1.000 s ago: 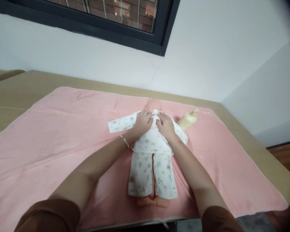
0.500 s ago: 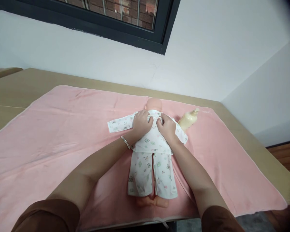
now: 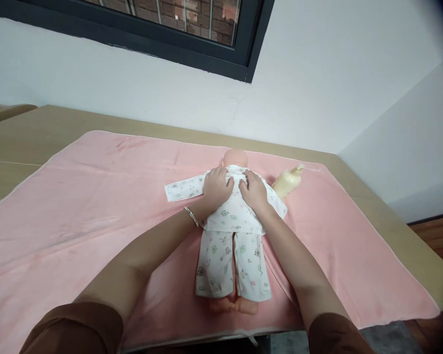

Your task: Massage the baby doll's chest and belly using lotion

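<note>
A baby doll (image 3: pixel 236 214) in a white printed top and trousers lies stretched out, its bald head away from me and its bare feet towards me. No face shows on it. My left hand (image 3: pixel 217 188) rests flat on the upper left of its top, thumb apart from the fingers. On the upper right of the top lies my right hand (image 3: pixel 254 189), also with its fingers stretched out. Neither hand holds anything that I can see. A pale yellow pump bottle (image 3: pixel 288 182) lies tilted by the doll's right-hand sleeve.
Under the doll a pink blanket (image 3: pixel 107 196) is spread over a wooden table (image 3: pixel 70 120), with a few creases in it. A white wall (image 3: pixel 299 98) with a dark-framed window (image 3: pixel 239 64) stands behind the table.
The fingers of my right hand, curled at the top before, now lie flatter on it. My left hand, the doll and the bottle have stayed in place.
</note>
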`<act>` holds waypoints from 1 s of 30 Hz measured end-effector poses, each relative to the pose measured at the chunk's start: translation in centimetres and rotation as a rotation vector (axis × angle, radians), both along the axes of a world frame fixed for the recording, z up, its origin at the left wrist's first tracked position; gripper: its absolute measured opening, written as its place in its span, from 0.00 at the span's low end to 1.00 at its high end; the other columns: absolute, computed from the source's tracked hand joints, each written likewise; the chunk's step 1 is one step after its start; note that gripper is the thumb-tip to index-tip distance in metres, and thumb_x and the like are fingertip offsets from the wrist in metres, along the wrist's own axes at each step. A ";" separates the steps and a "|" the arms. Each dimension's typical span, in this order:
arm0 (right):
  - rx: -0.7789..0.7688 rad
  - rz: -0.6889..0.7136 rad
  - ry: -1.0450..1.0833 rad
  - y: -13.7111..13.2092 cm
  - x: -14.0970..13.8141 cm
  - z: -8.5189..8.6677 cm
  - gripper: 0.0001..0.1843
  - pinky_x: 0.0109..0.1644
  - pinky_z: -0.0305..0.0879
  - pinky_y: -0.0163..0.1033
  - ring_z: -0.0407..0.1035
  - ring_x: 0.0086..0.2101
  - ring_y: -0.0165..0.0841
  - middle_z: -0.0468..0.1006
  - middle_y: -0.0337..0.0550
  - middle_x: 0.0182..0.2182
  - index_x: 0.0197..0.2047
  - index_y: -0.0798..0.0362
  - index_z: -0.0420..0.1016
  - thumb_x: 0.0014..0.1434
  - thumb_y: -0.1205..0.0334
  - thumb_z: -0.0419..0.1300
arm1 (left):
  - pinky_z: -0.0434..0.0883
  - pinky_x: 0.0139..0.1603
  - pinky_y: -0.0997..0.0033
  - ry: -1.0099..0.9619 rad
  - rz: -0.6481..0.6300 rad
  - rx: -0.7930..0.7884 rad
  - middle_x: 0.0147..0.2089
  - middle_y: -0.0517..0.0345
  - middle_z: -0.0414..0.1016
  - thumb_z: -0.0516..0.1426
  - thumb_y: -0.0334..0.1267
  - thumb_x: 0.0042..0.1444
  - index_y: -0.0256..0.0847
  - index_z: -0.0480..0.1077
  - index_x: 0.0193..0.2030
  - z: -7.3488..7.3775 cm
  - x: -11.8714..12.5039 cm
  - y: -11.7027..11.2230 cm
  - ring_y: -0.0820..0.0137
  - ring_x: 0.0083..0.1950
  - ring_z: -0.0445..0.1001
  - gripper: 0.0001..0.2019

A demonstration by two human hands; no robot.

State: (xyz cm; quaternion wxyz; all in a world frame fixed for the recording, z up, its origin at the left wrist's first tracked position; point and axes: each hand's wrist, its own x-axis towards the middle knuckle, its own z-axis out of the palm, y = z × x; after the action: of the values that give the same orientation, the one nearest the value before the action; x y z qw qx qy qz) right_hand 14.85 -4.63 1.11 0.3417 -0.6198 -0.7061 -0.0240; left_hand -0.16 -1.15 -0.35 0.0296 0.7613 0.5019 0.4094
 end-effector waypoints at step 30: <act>0.008 0.051 0.002 0.8 0.5 -0.4 0.20 0.58 0.60 0.50 0.68 0.51 0.46 0.77 0.52 0.50 0.54 0.55 0.69 0.61 0.60 0.49 | 0.62 0.60 0.53 0.028 -0.070 -0.059 0.55 0.49 0.74 0.52 0.38 0.60 0.42 0.68 0.53 -0.6 0.0 1.0 0.55 0.58 0.68 0.15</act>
State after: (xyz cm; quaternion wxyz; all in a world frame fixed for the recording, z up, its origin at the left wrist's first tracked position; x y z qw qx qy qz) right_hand 15.31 -3.84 0.72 0.3455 -0.6003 -0.7211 -0.0177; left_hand -0.20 -0.14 -0.96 0.0594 0.7829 0.4870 0.3826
